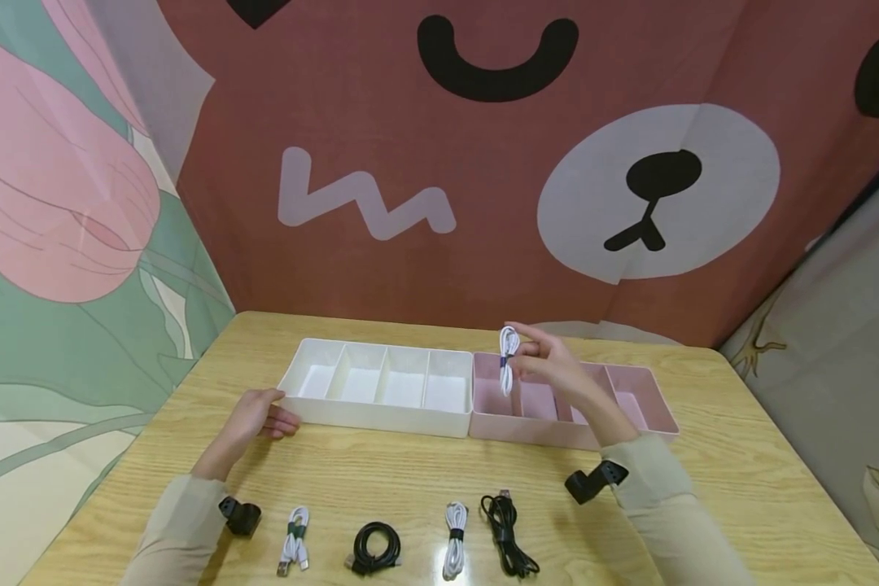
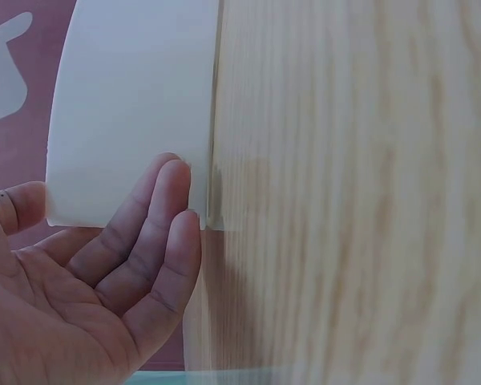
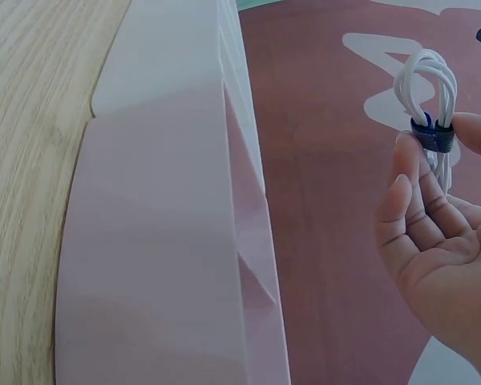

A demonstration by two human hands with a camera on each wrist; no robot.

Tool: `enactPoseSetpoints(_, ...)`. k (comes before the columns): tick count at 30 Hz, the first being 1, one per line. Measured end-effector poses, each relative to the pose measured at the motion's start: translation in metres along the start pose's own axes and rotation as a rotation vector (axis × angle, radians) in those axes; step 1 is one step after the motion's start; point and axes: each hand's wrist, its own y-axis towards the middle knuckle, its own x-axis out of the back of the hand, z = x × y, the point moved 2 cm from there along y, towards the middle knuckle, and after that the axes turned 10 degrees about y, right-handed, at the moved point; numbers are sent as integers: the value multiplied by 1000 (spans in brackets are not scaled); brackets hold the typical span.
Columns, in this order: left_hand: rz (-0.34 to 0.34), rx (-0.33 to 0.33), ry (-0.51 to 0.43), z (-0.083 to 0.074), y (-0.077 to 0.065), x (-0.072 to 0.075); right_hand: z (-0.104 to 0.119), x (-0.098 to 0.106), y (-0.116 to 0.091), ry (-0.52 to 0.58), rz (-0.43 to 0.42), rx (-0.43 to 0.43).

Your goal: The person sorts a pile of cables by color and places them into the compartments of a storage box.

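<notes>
A bundled white cable with a dark blue tie hangs from my right hand, pinched between thumb and fingers. It is held above the left end of the pink divided box; in the right wrist view the cable shows its loop upward and the tie at the fingertips. My left hand rests against the left end of the white divided box. Seen from the left wrist, the fingers lie loosely extended along the box wall, with the thumb near the opposite edge.
Along the near side of the wooden table lie a white cable with a green tie, a coiled black cable, a white cable with a black tie and a black cable. Both boxes stand end to end. A printed cloth hangs behind.
</notes>
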Motion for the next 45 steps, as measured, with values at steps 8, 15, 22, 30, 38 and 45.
enactPoseSetpoints(8, -8, -8, -3, 1, 0, 0, -8, -8, 8, -5, 18, -8)
enactPoseSetpoints(15, -6, -12, -8, 1, 0, -1, -15, -13, 13, -1, 41, 9)
enactPoseSetpoints(22, 1, -9, -24, 0, 0, -2, -19, -15, 17, -20, 32, -17)
enactPoseSetpoints(30, -1, -18, -12, -2, -1, -1, -23, -19, 24, -47, 46, -34)
enactPoseSetpoints(38, -5, -12, -13, 4, 2, 0, -26, -27, 30, -73, 66, -47)
enactPoseSetpoints(45, -14, -20, -13, 0, -1, -1, -29, -33, 34, -105, 90, -53)
